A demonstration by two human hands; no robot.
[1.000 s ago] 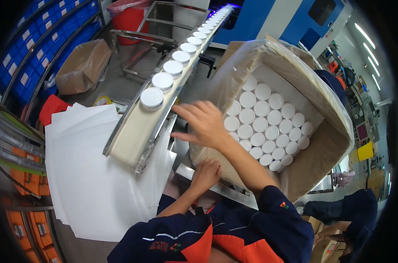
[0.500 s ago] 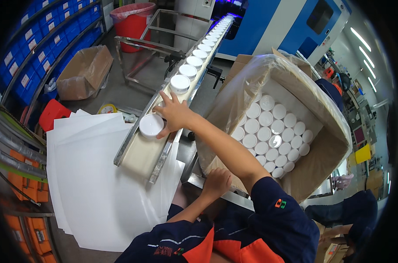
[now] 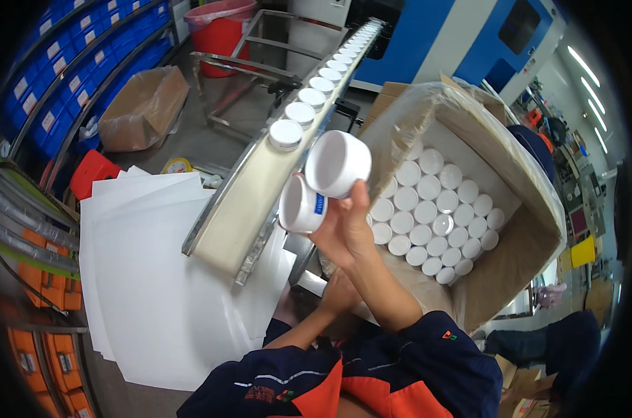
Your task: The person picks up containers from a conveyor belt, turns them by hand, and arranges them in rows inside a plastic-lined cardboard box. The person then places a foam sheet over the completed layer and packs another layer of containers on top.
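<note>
My right hand [image 3: 347, 230] is raised over the gap between the belt and the carton, closed around two white jars. The upper jar [image 3: 338, 164] tilts with a round end toward me. Touching it, the lower jar [image 3: 303, 204] shows a blue label patch on its side. My left hand [image 3: 340, 292] is low by the carton's near edge, partly covered by my right wrist; it looks curled, and whatever it may grip is hidden. A row of white jars stands on the conveyor belt [image 3: 243, 216], the nearest jar [image 3: 286, 134] beyond my right hand.
A plastic-lined carton [image 3: 514, 237] at right contains many packed white jars [image 3: 425, 212]. White sheets [image 3: 155, 292] lie left of the belt. Farther back are an open carton [image 3: 143, 108], a red bin [image 3: 222, 35], a metal frame [image 3: 225, 59] and blue drawers [image 3: 72, 76].
My right hand has lifted off the belt and moved right, toward the carton, with two jars in it. The belt's near end no longer carries a jar. The left hand stays low.
</note>
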